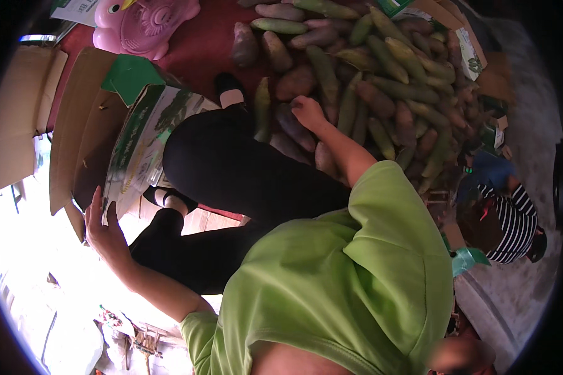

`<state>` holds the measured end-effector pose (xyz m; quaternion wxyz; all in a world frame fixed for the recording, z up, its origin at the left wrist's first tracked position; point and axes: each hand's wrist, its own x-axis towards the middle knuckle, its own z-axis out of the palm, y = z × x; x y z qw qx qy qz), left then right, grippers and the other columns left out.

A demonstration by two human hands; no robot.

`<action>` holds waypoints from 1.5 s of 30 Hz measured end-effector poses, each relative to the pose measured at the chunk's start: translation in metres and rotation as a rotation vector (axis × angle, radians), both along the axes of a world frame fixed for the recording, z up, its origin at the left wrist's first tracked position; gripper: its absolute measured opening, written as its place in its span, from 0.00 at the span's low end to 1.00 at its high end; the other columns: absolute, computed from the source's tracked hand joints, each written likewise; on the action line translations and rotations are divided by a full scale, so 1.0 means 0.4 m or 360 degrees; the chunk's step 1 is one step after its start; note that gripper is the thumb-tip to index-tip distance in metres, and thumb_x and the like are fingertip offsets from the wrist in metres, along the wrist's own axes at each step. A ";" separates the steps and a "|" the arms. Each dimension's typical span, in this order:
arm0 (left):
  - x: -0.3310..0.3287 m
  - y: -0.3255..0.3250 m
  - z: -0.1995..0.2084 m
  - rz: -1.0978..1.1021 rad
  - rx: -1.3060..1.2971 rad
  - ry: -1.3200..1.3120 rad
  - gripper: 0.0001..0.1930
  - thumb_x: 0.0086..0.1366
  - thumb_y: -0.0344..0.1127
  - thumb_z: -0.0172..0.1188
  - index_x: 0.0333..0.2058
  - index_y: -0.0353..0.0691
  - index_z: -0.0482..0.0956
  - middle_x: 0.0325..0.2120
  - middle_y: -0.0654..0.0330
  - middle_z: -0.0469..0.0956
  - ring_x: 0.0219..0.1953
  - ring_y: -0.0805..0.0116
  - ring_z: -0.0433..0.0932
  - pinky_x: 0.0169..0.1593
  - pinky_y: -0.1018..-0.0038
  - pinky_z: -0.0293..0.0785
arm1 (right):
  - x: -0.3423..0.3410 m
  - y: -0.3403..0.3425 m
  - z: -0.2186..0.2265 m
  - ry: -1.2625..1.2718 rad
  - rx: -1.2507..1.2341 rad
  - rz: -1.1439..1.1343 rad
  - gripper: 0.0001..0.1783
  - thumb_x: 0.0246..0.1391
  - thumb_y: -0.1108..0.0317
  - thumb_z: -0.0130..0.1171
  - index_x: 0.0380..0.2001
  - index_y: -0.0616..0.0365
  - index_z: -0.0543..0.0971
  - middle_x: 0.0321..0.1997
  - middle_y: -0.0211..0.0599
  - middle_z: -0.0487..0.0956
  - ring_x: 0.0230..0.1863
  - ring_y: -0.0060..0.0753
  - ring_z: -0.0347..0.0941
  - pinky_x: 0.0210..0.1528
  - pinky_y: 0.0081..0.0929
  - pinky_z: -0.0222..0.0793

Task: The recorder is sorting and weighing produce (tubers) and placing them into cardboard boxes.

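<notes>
My right hand [308, 114] is over a heap of long, thick gourd-like vegetables [381, 100], some green and some purplish brown. Its fingers are curled in beside a dark purplish vegetable [294, 128]; whether anything is inside them is hidden. A slim green vegetable [263, 111] lies a little to the left, near my foot. My left hand [105, 230] hangs at the near side of an open cardboard carton [145, 140], fingers apart and nothing in them. The carton has a printed side and a green flap [130, 78]; its inside is mostly out of sight.
A pink plastic animal-shaped item [141, 25] lies on the red floor covering at the far left. More cardboard [19, 119] stands at the left edge. Opened cartons [463, 37] border the heap on the right. Another person in stripes [510, 222] is bent over at the right.
</notes>
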<state>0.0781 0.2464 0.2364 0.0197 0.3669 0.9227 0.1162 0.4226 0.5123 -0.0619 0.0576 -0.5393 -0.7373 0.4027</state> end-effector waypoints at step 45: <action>0.021 0.021 0.036 0.0019 -0.0232 0.0032 0.13 0.53 0.26 0.54 0.36 0.48 0.81 0.31 0.64 0.76 0.39 0.63 0.75 0.40 0.67 0.73 | -0.377 0.218 0.423 0.1102 0.0420 0.0097 0.31 0.41 0.75 0.67 0.49 0.67 0.66 0.48 0.40 0.72 0.49 0.31 0.69 0.53 0.30 0.65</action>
